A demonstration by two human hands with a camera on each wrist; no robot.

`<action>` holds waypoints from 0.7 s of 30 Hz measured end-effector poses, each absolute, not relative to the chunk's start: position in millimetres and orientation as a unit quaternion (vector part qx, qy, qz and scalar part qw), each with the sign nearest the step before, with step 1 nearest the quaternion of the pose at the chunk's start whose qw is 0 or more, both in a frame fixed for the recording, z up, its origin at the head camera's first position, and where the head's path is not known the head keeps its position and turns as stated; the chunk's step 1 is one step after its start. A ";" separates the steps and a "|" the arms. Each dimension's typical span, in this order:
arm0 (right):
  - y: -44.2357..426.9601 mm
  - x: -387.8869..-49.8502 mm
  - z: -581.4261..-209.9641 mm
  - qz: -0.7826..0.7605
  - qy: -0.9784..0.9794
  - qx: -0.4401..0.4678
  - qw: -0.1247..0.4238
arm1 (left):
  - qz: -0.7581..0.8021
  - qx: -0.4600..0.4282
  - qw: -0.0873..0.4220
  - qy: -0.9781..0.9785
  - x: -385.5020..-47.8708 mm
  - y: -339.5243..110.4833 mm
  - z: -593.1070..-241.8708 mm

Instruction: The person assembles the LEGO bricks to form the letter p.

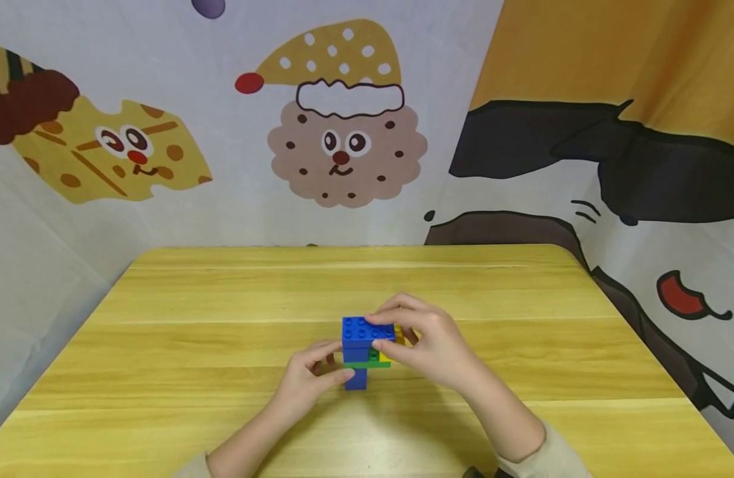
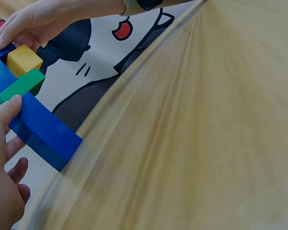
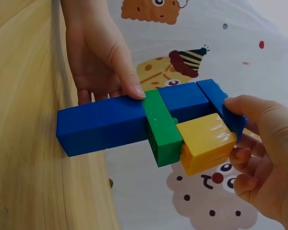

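Observation:
Toy building bricks are joined into one tower on the tabletop. Its lower part is two blue bricks, one above the other. Over them a green brick juts to the right, carrying a blue brick and a yellow brick. A long, thin blue brick with studs caps the top. My left hand grips the tower from the left, thumb near the green brick. With thumb and fingers, my right hand pinches the top blue brick's right part, partly covering the yellow brick.
The wooden table has a rounded back edge. Behind it hangs a cloth printed with cartoon food. A small dark object shows at the bottom frame edge, by the right sleeve.

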State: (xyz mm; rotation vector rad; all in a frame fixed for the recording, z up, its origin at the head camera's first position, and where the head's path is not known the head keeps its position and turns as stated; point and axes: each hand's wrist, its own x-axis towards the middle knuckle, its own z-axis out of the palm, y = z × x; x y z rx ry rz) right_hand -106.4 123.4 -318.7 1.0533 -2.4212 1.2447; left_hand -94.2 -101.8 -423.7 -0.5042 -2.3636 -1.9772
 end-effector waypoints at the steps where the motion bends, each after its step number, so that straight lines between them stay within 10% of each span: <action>1: 123.5 -106.3 -318.5 0.423 -0.825 0.358 0.111 | -0.633 -0.161 0.009 -0.757 -94.3 -101.7 -424.0; 21: 127.0 -104.5 -320.3 0.420 -0.824 0.366 0.102 | -0.631 -0.172 0.015 -0.757 -92.6 -100.7 -424.2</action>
